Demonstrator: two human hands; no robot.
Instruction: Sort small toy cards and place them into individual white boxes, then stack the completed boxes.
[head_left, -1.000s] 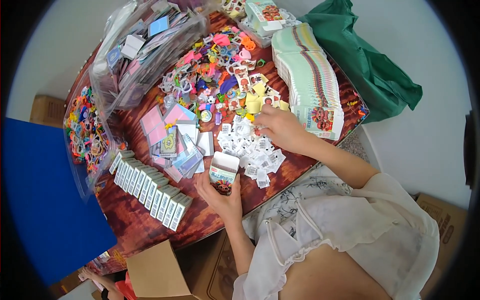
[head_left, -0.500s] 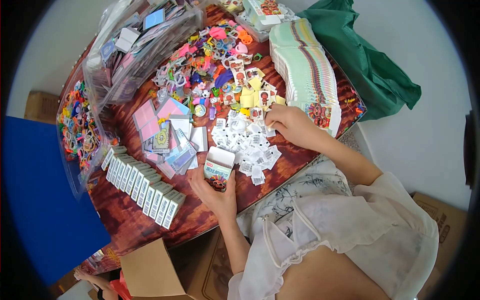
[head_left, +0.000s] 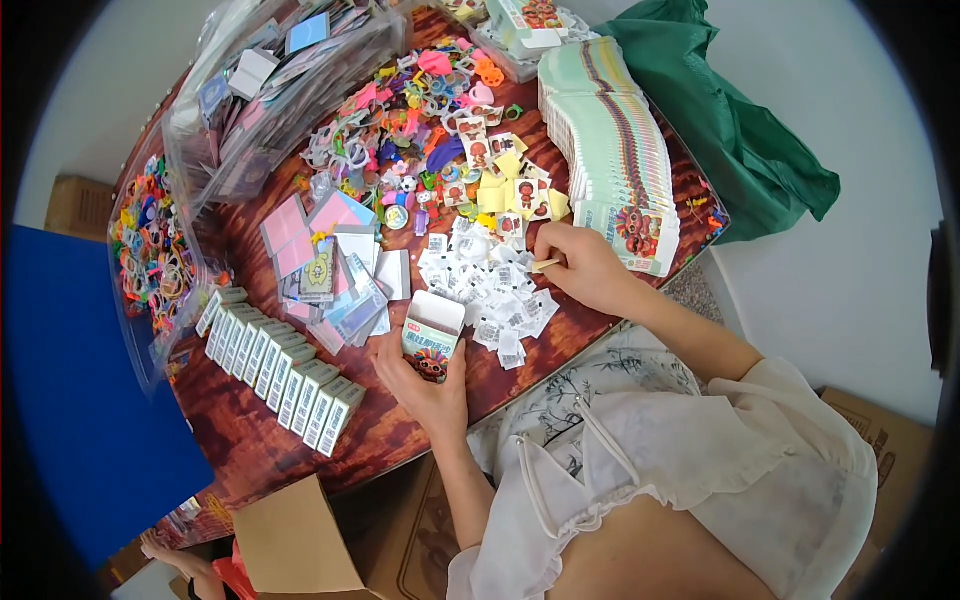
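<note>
Carton, pale green, held over the near side of the table, mouth open and pointing away from the body. Best handling, by my judgement: hold its sides lightly so the mouth stays square, keep the raised flap clear, lift one thin yellowish slip at a time by its edge, and avoid dragging white packets along. Left hand: thumb one side, fingers the other, spread just to the carton's width; cannot tell whether its base touches the tabletop. Right hand: thumb and fingertips pinched nearly together on the slip, just beside the packets.
</note>
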